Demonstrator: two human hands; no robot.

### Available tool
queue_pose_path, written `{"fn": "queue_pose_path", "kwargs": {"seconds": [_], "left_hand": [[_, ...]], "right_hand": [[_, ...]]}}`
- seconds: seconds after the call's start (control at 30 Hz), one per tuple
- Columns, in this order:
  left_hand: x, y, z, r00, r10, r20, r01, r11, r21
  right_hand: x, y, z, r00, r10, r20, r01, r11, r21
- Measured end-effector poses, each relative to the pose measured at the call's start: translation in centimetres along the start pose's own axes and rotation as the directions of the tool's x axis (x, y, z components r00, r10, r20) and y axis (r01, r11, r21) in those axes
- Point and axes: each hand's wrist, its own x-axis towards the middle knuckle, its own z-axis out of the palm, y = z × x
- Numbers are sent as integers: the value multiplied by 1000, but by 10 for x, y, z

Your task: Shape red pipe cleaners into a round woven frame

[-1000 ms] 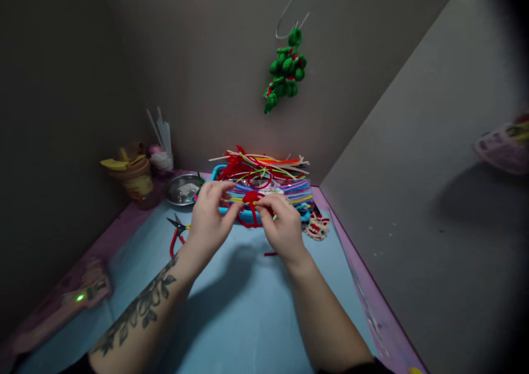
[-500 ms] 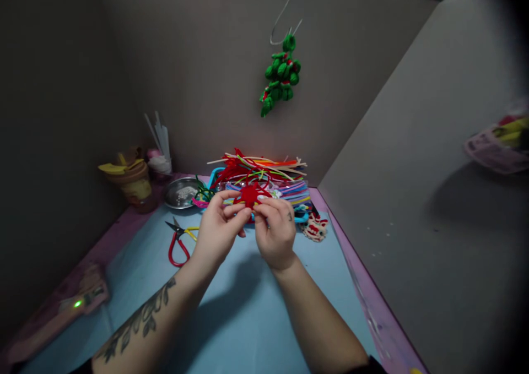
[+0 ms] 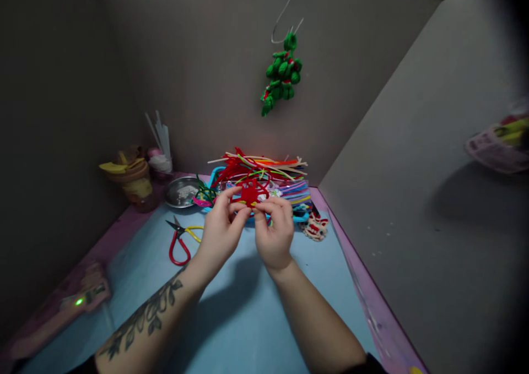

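Observation:
Between my fingertips is a small red pipe-cleaner piece [image 3: 249,191], with bits of yellow at its lower edge. My left hand [image 3: 225,220] pinches it from the left, and my right hand [image 3: 273,228] pinches it from the right. Both hands are raised over the blue mat [image 3: 248,319], in front of a blue basket [image 3: 301,217] heaped with colourful pipe cleaners [image 3: 268,167]. Part of the red piece merges visually with the red stems behind it, so its exact outline is hard to make out.
Left of my hands lie scissors [image 3: 178,242] with red and yellow handles, near a metal dish [image 3: 182,192]. A glue gun [image 3: 82,302] with a green light rests at far left. Beside the basket sits a red-and-white craft piece [image 3: 315,228]. A green ornament [image 3: 283,74] hangs above.
My fingers have shifted slightly around the red piece, which now tilts so that more of its flat face shows. Both hands keep hold of it.

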Motion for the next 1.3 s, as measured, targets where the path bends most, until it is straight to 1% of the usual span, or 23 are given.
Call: {"fn": "queue_pose_path", "kwargs": {"seconds": [0.13, 0.23, 0.3, 0.4, 0.47, 0.5, 0.53, 0.6, 0.67, 0.7, 0.77, 0.93, 1.13, 1.23, 1.3], "left_hand": [[-2, -2, -1, 994, 110, 26, -113, 978, 173], [-3, -5, -3, 986, 162, 32, -164, 937, 309], [-3, -6, -5, 983, 177, 42, -180, 913, 367], [-3, -7, -7, 979, 197, 59, -204, 894, 398], [-3, -5, -7, 979, 194, 56, -201, 909, 365], [-3, -4, -6, 983, 177, 44, -181, 929, 324], [-3, -2, -4, 990, 143, 23, -144, 955, 261], [-2, 1, 0, 999, 41, -29, -38, 996, 77], [-2, 4, 4, 995, -61, -76, 53, 993, -110], [-2, 5, 5, 991, -95, -94, 77, 981, -176], [-1, 7, 7, 984, -122, -127, 88, 966, -244], [-2, 9, 8, 977, -95, -191, 43, 965, -259], [-5, 6, 10, 974, -27, -226, -21, 978, -208], [-5, 6, 12, 971, 10, -240, -55, 982, -180], [-5, 6, 11, 974, 11, -227, -56, 980, -192]], "right_hand": [[-3, 2, 3, 1000, 6, -11, -6, 999, 42], [-5, 4, 5, 998, 57, 16, -58, 994, 92], [-5, 5, 6, 989, 139, 52, -145, 978, 151], [-4, 4, 6, 949, 297, 110, -316, 911, 265], [-2, 3, 6, 920, 371, 124, -391, 862, 322], [-1, 3, 5, 911, 395, 122, -412, 844, 343], [0, 2, 5, 905, 410, 116, -423, 831, 361], [1, 1, 4, 901, 423, 102, -427, 816, 390], [1, 0, 4, 899, 428, 91, -425, 805, 415], [1, 0, 4, 898, 431, 90, -426, 798, 426], [1, -1, 4, 893, 439, 99, -435, 783, 445], [1, -4, 4, 871, 468, 150, -481, 748, 458], [3, -7, 5, 829, 533, 168, -540, 686, 488], [4, -9, 5, 824, 542, 168, -545, 675, 497], [5, -10, 4, 828, 536, 166, -540, 681, 495]]}}
